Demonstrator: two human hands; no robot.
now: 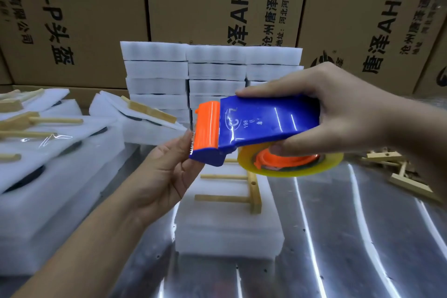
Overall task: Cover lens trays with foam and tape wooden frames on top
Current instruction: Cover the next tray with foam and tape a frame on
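Cardboard cartons (pixel 72 19) are stacked behind the table (pixel 338 237), and a pile of foam-wrapped trays (pixel 157 70) is set at the back of it. Nearer, one foam-covered tray (pixel 229 232) is laid flat, and a wooden frame (pixel 254 191) is rested on top, untaped as far as can be seen. Above it a tape dispenser (pixel 266 123) is held in the air. The grip of the right hand (pixel 346 113) is clenched around its blue body, while its nose is pinched by the left hand (pixel 164 172). The tape roll (pixel 290 169) is seated underneath. Whether a tape end is caught at the toothed blade (pixel 191 146) cannot be told. The thumb beside those teeth could be nicked, or the loose frame knocked askew when tape is pressed down.
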